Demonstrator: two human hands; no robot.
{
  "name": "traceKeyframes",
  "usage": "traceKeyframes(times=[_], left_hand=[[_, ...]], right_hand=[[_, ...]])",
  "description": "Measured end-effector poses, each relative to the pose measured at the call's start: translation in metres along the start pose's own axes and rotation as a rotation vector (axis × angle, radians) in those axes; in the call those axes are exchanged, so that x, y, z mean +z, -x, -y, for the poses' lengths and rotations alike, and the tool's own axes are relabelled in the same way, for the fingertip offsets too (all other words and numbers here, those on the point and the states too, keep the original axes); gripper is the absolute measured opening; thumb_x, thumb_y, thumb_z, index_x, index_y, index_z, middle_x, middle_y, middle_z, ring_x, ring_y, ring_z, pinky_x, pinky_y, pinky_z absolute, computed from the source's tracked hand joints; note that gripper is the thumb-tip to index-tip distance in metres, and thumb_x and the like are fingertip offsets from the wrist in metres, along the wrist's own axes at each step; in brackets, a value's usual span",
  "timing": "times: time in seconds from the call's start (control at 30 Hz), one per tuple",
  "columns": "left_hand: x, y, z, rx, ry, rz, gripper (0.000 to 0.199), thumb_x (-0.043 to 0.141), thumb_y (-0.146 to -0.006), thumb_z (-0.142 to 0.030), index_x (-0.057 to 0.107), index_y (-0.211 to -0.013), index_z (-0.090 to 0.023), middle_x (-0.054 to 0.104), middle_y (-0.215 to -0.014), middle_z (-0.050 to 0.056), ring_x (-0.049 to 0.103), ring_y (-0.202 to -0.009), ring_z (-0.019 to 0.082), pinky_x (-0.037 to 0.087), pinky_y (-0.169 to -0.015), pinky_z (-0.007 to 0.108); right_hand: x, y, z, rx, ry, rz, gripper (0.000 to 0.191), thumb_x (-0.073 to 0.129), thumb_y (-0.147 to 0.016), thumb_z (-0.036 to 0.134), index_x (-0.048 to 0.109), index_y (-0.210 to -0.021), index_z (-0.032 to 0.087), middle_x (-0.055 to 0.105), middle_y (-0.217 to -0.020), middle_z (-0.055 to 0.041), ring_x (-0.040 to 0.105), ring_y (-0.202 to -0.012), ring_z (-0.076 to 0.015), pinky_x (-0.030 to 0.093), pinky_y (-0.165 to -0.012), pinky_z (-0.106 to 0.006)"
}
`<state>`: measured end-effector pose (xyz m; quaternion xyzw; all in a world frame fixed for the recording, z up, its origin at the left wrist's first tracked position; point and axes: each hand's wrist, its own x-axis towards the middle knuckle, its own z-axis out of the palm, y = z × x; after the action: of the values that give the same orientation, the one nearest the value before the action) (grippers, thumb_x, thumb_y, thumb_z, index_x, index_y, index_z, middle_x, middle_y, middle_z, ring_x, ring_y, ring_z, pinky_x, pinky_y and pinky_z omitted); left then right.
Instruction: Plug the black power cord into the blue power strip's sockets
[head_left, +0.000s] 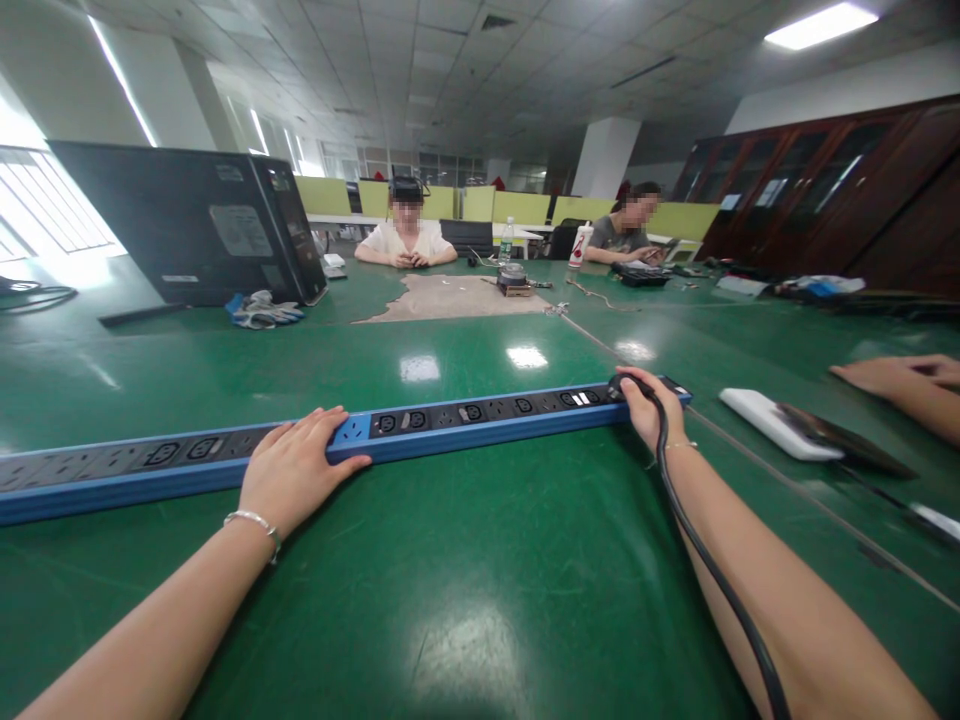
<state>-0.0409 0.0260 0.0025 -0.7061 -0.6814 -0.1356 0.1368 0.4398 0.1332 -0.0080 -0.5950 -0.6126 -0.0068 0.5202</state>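
Observation:
A long blue and black power strip (450,428) lies across the green table, running from the left edge to the right of centre. Its top carries several sockets. My left hand (296,470) is laid over the strip left of the middle, fingers across the top and thumb along the near side, gripping it. Near the strip's right end my right hand (646,415) is closed round a black plug (616,387), which is at the sockets there. How deep the plug sits is hidden by the fingers. Its black cable (701,548) runs down along my right forearm.
A black computer case (225,225) stands at the back left beside gloves (262,310). A white device (780,425) lies to the right, near another person's hands (900,372). Two people sit across the green table (465,540). A bottle (506,240) stands at the far side.

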Motion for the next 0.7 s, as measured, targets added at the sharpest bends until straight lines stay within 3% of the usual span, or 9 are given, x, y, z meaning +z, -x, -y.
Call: traceKeyframes(times=[0.43, 0.7], left_hand=[[-0.0009, 0.0006, -0.0003, 0.007, 0.002, -0.015, 0.063, 0.051, -0.076, -0.058, 0.050, -0.125, -0.018, 0.055, -0.130, 0.011, 0.050, -0.120, 0.029, 0.033, -0.103, 0.045], [-0.0022, 0.0003, -0.0008, 0.007, -0.010, 0.004, 0.064, 0.051, -0.077, -0.059, 0.049, -0.125, -0.018, 0.054, -0.131, 0.011, 0.049, -0.120, 0.029, 0.032, -0.104, 0.044]], right_hand=[[-0.0017, -0.0007, 0.0046, 0.013, 0.036, 0.048, 0.033, 0.051, -0.077, 0.044, 0.068, -0.098, 0.025, 0.070, -0.094, -0.0037, 0.063, -0.092, -0.0256, 0.044, -0.092, -0.044], [-0.0069, -0.0008, 0.0018, -0.006, 0.055, 0.069, 0.035, 0.050, -0.078, 0.045, 0.069, -0.097, 0.023, 0.070, -0.092, -0.0041, 0.063, -0.090, -0.0248, 0.048, -0.085, -0.040]])
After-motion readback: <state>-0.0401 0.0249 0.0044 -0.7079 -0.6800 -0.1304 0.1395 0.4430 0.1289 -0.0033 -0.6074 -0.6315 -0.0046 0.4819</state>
